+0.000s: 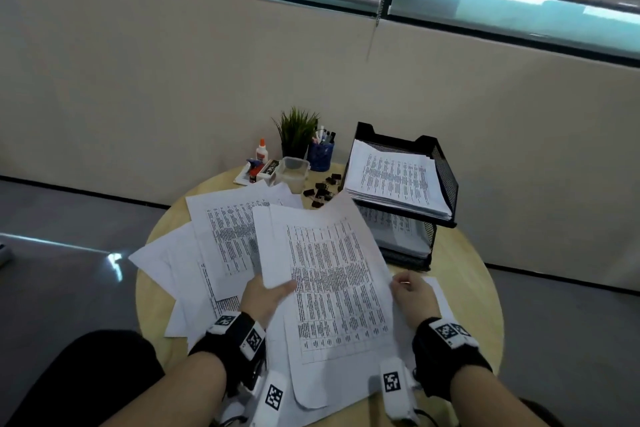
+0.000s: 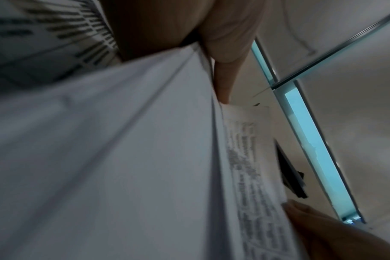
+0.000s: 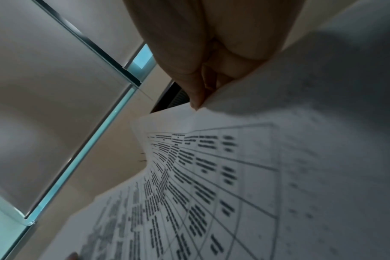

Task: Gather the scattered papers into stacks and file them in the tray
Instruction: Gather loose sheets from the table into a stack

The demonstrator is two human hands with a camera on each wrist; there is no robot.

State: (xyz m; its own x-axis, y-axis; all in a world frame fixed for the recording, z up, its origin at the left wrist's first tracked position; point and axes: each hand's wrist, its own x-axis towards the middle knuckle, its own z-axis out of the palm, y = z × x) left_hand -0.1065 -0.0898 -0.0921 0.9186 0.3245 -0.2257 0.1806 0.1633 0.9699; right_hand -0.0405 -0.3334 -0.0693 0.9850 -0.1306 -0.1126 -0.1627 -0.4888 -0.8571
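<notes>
I hold a small stack of printed sheets (image 1: 332, 274) tilted above the round wooden table (image 1: 460, 274). My left hand (image 1: 266, 295) grips its left edge, thumb on top. My right hand (image 1: 412, 291) pinches the right edge; in the right wrist view the fingers (image 3: 196, 84) curl round the paper edge (image 3: 234, 176). The left wrist view shows my thumb (image 2: 223, 70) pressed on the sheets (image 2: 122, 149). More loose papers (image 1: 221, 236) lie scattered left of the held stack. A black two-tier mesh tray (image 1: 443, 177) stands at the back right, with papers in both tiers.
Behind the papers stand a glue bottle (image 1: 261, 150), a potted plant (image 1: 297, 132), a blue pen cup (image 1: 322, 152) and a clear plastic box (image 1: 293, 172). Several black binder clips (image 1: 322, 189) lie beside the tray. A beige wall runs behind the table.
</notes>
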